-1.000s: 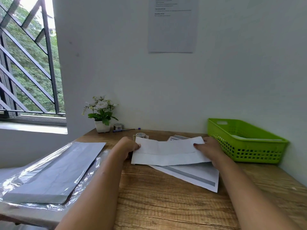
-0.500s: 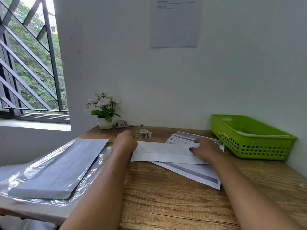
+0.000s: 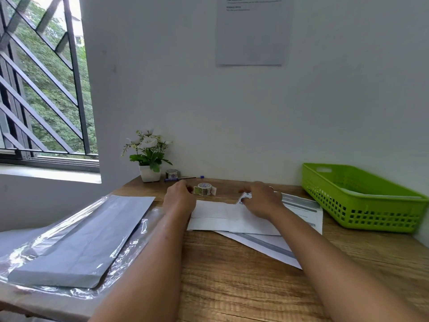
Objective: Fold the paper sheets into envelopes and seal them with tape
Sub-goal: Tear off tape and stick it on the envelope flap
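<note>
Wood-grain surface against a plain white wall, and right in the middle lies the folded white paper sheet (image 3: 222,217), flat, on top of a printed white sheet with grey bands (image 3: 301,208). Left hand (image 3: 180,198) sits at the folded sheet's left end, knuckles up, fingertips just beside the small patterned tape roll (image 3: 204,188). Its fingers are tucked out of sight, so I cannot tell whether it grips anything. Right hand (image 3: 262,201) lies over the folded sheet's far right corner, fingers stretched out and relaxed, grasping nothing. Over on the right stands a lime-green plastic basket (image 3: 362,219) with paper inside. At the back, a white pot of white flowers (image 3: 149,174), with a second tape roll (image 3: 172,173) and a blue pen (image 3: 183,178) beside it. On the left, a stack of grey-white paper in clear plastic wrap (image 3: 76,240).
</note>
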A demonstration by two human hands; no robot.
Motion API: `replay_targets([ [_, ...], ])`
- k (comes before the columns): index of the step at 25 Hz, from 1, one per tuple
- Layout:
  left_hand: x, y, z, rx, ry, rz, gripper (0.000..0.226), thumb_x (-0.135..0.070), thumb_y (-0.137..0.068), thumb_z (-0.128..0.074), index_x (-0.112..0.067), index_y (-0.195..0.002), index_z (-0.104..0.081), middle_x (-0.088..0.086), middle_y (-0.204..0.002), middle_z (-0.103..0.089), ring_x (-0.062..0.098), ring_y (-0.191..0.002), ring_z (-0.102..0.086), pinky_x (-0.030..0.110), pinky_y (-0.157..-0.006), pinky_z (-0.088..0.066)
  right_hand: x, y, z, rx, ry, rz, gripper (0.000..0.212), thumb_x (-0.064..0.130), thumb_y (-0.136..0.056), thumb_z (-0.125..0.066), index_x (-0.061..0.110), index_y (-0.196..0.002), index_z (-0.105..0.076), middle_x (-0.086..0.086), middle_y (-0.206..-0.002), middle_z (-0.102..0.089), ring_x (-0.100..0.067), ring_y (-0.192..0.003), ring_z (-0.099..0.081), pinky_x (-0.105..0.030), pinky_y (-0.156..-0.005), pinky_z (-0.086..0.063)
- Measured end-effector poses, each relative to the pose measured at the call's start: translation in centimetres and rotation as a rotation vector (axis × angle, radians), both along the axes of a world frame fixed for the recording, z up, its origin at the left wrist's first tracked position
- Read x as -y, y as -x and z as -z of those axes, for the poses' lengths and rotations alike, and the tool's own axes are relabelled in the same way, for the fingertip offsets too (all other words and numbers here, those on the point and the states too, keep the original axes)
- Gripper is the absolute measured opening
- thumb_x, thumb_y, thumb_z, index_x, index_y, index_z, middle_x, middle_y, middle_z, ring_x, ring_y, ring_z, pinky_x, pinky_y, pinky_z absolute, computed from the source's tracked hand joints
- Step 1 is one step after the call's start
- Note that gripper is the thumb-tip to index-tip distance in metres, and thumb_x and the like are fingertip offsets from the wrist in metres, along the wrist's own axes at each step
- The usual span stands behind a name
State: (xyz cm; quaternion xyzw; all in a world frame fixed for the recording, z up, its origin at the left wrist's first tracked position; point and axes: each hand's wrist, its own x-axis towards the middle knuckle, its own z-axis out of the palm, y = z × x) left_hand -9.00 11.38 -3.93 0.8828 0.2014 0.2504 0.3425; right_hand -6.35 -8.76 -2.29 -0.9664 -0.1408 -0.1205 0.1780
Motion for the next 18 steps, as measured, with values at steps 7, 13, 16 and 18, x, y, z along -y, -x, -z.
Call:
replay_targets([
  [7,0.3,-0.8,0.5,0.061,-0.004,-0.008,0.027,-0.004,-0.086,-0.052,-0.017,-0.108,-0.063,0.005,-0.112,-0.063,0.022,-0.101,-0.057,0.027,-0.077,-0.042,-8.5,-2.7,-0.5,-0.073,0.09,-0.105,0.04,0.038,-0.088,-0.049,0.039,-0.128,-0.05,-0.001,-0.133,-0.054,-0.028,-0.124,-0.048,-0.05,-0.104,-0.033],
  [13,0.6,-0.9,0.7,0.019,-0.076,-0.045,0.033,-0.007,-0.087,-0.048,-0.022,-0.116,-0.056,0.003,-0.117,-0.062,0.024,-0.111,-0.054,0.039,-0.094,-0.043,-10.6,-4.8,-0.3,-0.155,0.119,-0.049,0.047,0.043,-0.094,-0.044,0.033,-0.14,-0.042,-0.005,-0.143,-0.042,-0.028,-0.129,-0.043,-0.038,-0.101,-0.037],
  [16,0.7,-0.9,0.8,-0.047,-0.119,-0.029,0.042,-0.008,-0.088,-0.045,-0.025,-0.126,-0.051,0.002,-0.125,-0.059,0.024,-0.118,-0.049,0.04,-0.097,-0.04,-10.3,-5.1,-0.3,-0.09,0.082,-0.093,0.038,0.028,-0.097,-0.043,0.027,-0.133,-0.054,-0.003,-0.139,-0.05,-0.024,-0.125,-0.049,-0.031,-0.097,-0.039],
  [18,0.7,-0.9,0.9,-0.101,-0.119,-0.01,0.048,-0.009,-0.088,-0.043,-0.028,-0.132,-0.046,0.002,-0.13,-0.055,0.025,-0.122,-0.044,0.041,-0.099,-0.037,-10.2,-4.8,-0.1,-0.077,0.05,-0.123,0.033,0.026,-0.097,-0.044,0.025,-0.126,-0.059,-0.004,-0.133,-0.057,-0.023,-0.12,-0.053,-0.03,-0.093,-0.039],
])
